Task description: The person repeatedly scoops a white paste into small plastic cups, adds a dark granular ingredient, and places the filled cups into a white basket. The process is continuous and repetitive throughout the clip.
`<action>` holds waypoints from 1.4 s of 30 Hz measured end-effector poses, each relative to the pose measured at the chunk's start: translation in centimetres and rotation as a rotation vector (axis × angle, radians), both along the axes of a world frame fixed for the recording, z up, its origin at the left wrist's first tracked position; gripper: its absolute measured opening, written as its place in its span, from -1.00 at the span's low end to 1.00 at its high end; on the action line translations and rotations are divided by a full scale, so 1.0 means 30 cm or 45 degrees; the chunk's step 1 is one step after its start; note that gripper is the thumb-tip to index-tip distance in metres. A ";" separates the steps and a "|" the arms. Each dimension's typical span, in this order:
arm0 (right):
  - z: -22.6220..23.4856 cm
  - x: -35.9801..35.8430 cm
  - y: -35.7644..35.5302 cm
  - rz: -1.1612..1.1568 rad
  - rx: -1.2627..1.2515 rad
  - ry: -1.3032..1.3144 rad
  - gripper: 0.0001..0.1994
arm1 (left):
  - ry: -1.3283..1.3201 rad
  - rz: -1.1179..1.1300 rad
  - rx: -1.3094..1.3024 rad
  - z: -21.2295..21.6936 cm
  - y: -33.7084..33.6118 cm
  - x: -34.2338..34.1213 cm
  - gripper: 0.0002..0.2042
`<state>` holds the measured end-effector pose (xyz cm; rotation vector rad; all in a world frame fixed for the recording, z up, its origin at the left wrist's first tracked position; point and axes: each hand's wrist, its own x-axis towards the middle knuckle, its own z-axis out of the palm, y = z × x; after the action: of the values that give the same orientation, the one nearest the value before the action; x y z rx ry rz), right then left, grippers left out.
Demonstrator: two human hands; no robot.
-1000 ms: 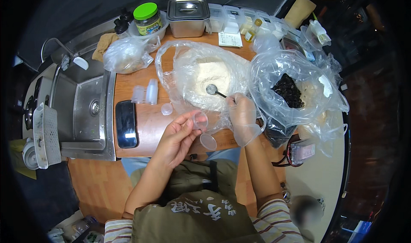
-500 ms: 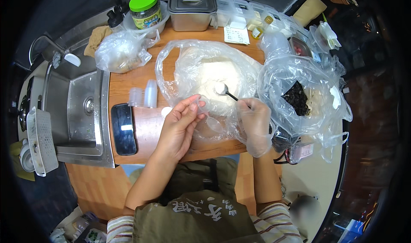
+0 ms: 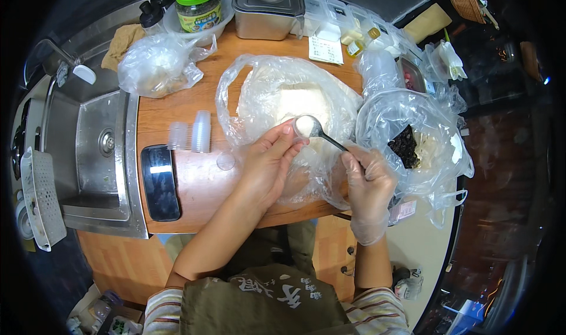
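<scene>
Bare, my left hand (image 3: 266, 161) closes its thumb and fingers around a small clear plastic cup (image 3: 299, 139) above the large open bag. My right hand (image 3: 372, 181), in a clear plastic glove, grips the handle of a black spoon (image 3: 333, 143). The spoon's bowl is at the cup's mouth, with white powder in view there; how much is in the cup I cannot tell. Below both hands, the clear plastic bag (image 3: 234, 93) lies spread open around a heap of white powder (image 3: 302, 102). Two stacks of clear cups (image 3: 201, 132) lie left of my left hand.
A dark phone (image 3: 160, 183) lies beside the sink (image 3: 88, 134). At the right is a bag (image 3: 377, 114) with dark flaky pieces (image 3: 404, 147). A knotted bag (image 3: 156, 69), green-lidded jar (image 3: 199, 13), lidded steel container (image 3: 268, 10) and clear boxes line the back.
My left hand has moved right and up with the cup. The spoon has come from the powder heap to the cup, while my right hand has shifted right and slightly nearer.
</scene>
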<state>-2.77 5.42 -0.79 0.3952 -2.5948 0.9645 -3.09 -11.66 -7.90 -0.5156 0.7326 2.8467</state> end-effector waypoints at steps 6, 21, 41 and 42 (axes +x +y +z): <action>-0.029 -0.015 0.019 0.128 0.349 0.438 -0.69 | -0.005 -0.007 0.051 -0.020 0.009 0.003 -0.64; 0.089 -0.047 0.370 -0.383 0.118 0.102 -0.76 | 0.099 -0.211 0.091 0.128 0.119 0.060 -0.60; 0.067 -0.189 0.659 -0.343 -0.456 -0.425 -0.88 | 0.207 -0.543 -0.076 0.189 0.598 -0.080 -0.58; 0.074 -0.190 0.656 -0.340 -0.502 -0.452 -0.88 | 0.226 -0.536 -0.070 0.183 0.600 -0.077 -0.58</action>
<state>-8.47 25.11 1.45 -0.2393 -2.5677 1.5121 -5.40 6.34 -2.40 -0.0954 0.8367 2.5013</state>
